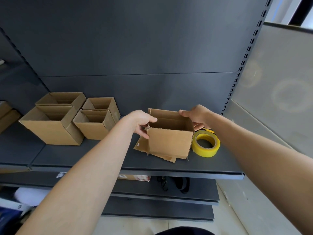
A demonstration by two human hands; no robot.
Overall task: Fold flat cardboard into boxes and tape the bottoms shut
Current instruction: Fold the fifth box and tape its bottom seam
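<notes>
Squaring-up judged in hand: left hand (142, 123) and right hand (197, 116) each pinch a wall of the open box (170, 138) standing on flat cardboard (141, 146) on the shelf (101, 156) — next, likely upending it and reaching for the tape roll (205, 144) just beside.

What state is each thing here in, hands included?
Held box: upright, top open, standing on flat cardboard.
Flat cardboard: unfolded, lying on the shelf.
Tape roll: lying flat beside the box.
Four boxes at left: upright, tops open.
Left hand: pinches the box's left wall.
Right hand: holds its right rear corner.
</notes>
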